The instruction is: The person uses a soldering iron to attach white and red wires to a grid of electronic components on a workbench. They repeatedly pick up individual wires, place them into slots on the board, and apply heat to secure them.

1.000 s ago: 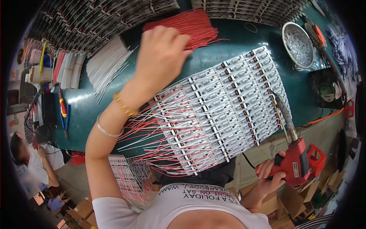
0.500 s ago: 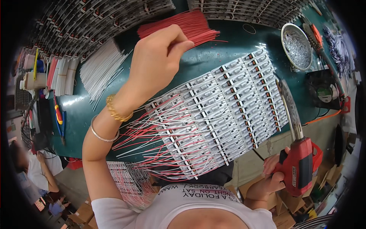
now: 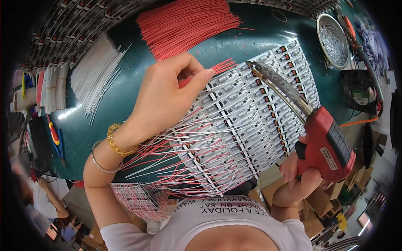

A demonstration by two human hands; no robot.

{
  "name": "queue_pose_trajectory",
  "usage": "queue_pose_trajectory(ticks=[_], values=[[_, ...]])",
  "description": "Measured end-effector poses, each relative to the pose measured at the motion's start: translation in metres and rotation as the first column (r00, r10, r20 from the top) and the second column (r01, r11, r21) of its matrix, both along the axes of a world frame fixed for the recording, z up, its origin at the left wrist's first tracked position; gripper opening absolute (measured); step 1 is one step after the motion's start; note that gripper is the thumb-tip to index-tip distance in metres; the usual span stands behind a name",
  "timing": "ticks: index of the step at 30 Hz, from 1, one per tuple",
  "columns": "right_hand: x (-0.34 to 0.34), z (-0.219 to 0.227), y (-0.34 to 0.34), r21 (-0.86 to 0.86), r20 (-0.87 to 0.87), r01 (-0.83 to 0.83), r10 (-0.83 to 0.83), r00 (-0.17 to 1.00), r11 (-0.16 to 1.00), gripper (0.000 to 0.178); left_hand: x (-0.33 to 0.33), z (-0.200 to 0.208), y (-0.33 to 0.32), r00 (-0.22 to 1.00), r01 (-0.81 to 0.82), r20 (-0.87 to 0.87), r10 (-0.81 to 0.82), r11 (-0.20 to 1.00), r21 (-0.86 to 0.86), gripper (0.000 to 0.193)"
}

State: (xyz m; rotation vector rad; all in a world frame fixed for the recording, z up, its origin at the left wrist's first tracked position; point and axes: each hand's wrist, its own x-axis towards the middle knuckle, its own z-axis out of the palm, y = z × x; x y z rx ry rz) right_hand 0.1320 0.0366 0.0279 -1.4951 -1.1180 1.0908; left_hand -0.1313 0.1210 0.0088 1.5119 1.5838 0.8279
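**Wiring a panel of small circuit boards**

Head view. The left hand [image 3: 165, 98] lies over the upper left of a panel of small white circuit boards [image 3: 247, 125] on the green tabletop [image 3: 104, 113]; its grip is nearly closed, thumb and forefinger pinching a few short red wires [image 3: 220, 67] whose ends fan out over the panel's upper edge. The right hand [image 3: 299, 169] has its grip closed around the handle of a red soldering gun [image 3: 328, 144], whose long metal tip [image 3: 255, 66] reaches to the panel's upper edge, just beside the pinched wire ends. Red and white leads trail from the panel's lower left side. A pile of red wires [image 3: 184, 25] lies beyond the hand, a bundle of white wires [image 3: 94, 75] to its left, and a round metal bowl [image 3: 333, 39] at upper right.
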Motion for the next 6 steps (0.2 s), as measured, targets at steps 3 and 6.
queue_pose_trajectory(ticks=[3, 6], values=[[-0.0010, -0.0007, 0.0019, -0.027, -0.041, 0.003, -0.004, 0.999, 1.000, 0.093, -0.0003, 0.0001, 0.0004, 0.998, 0.042, -0.047, -0.044, 0.999, -0.025, 0.022], [-0.0009, 0.0015, -0.0039, -0.102, -0.133, 0.077, -0.090, 0.987, 0.992, 0.092, -0.0011, -0.0049, -0.0011, 0.992, 0.084, -0.094, -0.080, 0.996, 0.036, 0.022]])
